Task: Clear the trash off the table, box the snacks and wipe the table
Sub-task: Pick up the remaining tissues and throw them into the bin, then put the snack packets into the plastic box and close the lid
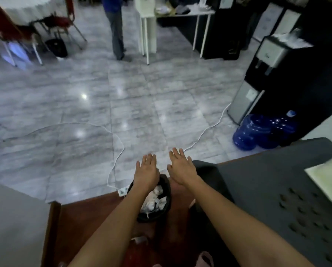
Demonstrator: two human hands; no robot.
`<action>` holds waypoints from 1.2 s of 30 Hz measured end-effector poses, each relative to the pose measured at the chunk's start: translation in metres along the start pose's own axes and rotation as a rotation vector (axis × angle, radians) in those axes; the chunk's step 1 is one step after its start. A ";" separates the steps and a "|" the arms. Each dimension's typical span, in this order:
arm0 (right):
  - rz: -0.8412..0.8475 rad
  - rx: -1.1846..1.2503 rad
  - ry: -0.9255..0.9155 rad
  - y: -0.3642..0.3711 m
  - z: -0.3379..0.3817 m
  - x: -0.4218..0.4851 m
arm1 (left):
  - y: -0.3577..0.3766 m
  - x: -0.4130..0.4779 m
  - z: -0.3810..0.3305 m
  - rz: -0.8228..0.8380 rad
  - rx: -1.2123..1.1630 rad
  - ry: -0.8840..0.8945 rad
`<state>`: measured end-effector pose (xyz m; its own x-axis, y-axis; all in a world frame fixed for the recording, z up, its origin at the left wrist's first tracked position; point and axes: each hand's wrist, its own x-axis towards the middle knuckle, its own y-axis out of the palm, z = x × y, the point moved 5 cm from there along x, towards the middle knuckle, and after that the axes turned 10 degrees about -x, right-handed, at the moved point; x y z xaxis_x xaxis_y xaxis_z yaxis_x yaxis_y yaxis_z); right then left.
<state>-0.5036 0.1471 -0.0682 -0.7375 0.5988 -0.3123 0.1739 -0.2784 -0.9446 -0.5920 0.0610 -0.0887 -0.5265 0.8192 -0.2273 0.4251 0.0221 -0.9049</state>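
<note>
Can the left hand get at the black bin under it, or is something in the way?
Probably yes. The left hand, open and empty, hangs over the black bin, and nothing shows between them; only crumpled paper lies inside.

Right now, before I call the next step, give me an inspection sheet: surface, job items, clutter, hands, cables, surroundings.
Surface: grey surface at the right, only partly in view, with a pale sheet on it.
Job's things: black bin below the hands, holding crumpled white trash. Snacks, box, cloth: nothing seen.
Clutter: blue water jugs on the floor.
Hands: left hand and right hand flat, palms down, holding nothing.
Cables: white cable loops across the floor to a power strip beside the bin.
Surroundings: water dispenser, standing person, red chairs.
</note>
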 end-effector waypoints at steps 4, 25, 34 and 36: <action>-0.128 -0.025 0.135 -0.036 -0.043 -0.034 | -0.027 0.004 -0.068 -0.049 0.075 0.181; -0.380 -0.025 0.941 -0.105 -0.384 -0.313 | 0.015 -0.049 -0.469 0.010 0.102 0.875; -0.360 0.215 1.270 -0.051 -0.439 -0.393 | 0.056 -0.023 -0.537 0.165 0.264 0.893; -0.372 0.367 1.318 -0.041 -0.446 -0.398 | 0.062 -0.012 -0.551 0.204 0.293 0.892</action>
<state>0.0742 0.2554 0.0494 0.4733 0.8738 -0.1119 -0.2193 -0.0061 -0.9756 -0.1532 0.3687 0.0561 0.3433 0.9284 -0.1425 0.1821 -0.2146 -0.9596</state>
